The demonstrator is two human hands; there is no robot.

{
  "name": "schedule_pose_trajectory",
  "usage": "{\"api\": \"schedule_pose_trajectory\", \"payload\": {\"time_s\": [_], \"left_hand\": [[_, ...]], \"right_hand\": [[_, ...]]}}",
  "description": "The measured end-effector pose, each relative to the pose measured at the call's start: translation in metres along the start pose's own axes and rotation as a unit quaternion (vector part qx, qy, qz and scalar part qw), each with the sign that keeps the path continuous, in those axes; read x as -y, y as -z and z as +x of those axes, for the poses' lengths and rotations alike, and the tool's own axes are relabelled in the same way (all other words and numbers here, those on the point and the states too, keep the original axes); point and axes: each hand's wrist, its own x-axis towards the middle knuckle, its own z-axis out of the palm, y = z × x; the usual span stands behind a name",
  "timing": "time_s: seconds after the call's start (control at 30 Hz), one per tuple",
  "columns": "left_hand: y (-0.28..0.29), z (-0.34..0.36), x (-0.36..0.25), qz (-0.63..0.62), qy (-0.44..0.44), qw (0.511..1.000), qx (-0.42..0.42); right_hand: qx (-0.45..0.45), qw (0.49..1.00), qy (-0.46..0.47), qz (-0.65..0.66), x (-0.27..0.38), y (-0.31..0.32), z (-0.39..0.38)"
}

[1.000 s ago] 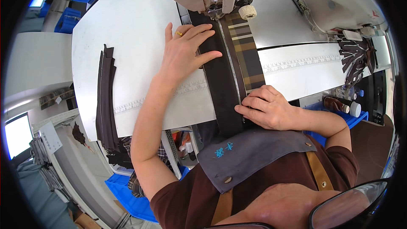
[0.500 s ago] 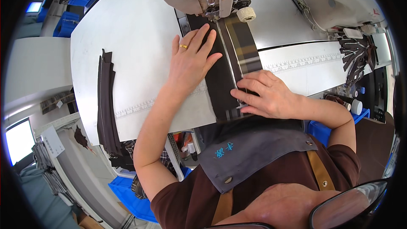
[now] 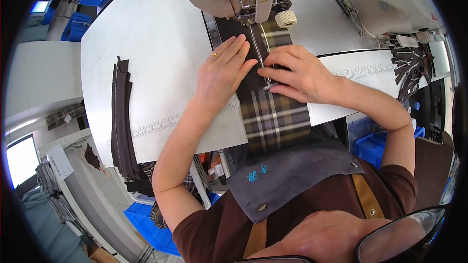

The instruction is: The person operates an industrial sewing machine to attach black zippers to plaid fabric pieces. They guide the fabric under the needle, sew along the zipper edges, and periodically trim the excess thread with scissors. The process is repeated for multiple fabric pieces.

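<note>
Under the presser foot of a sewing machine (image 3: 247, 18) runs a dark strip of fabric (image 3: 233, 30) with a zipper (image 3: 258, 51) along it. My left hand (image 3: 220, 70), a ring on one finger, lies flat on the dark fabric left of the zipper, fingers stretched toward the foot. At the zipper's near end my right hand (image 3: 304, 74) is closed, thumb and fingers pinching the zipper; the exact grip is partly hidden. Plaid fabric (image 3: 275, 119) in brown, black and white spreads from under that hand over the table's front edge.
On the white table (image 3: 141, 29) lies a stack of dark strips (image 3: 123, 117) at the left. A printed ruler (image 3: 363, 71) crosses the table. Zipper pieces (image 3: 409, 68) hang in a bunch at the far right. Blue bins (image 3: 373, 146) stand below the table.
My right hand and the zipper's near end have moved away from me toward the presser foot. More plaid fabric now shows at the front edge. My left hand has shifted slightly.
</note>
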Motion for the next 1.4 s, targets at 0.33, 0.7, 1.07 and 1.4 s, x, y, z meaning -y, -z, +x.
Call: {"api": "schedule_pose_trajectory", "payload": {"time_s": [0.33,0.7,1.07,1.4], "left_hand": [[0.002,0.005,0.0,-0.046,0.009,0.999,-0.005],[0.011,0.006,0.008,-0.128,0.05,0.989,0.053],[0.0,0.022,0.03,-0.09,0.005,0.996,0.017],[-0.007,0.024,0.034,-0.132,0.04,0.99,-0.016]], "right_hand": [[-0.022,0.999,-0.025,0.042,-0.033,-0.004,0.019],[-0.036,0.995,0.011,-0.092,-0.02,0.001,0.019],[-0.042,0.993,-0.019,-0.108,-0.043,-0.012,0.023],[-0.061,0.817,-0.43,0.379,-0.037,0.025,0.024]]}}
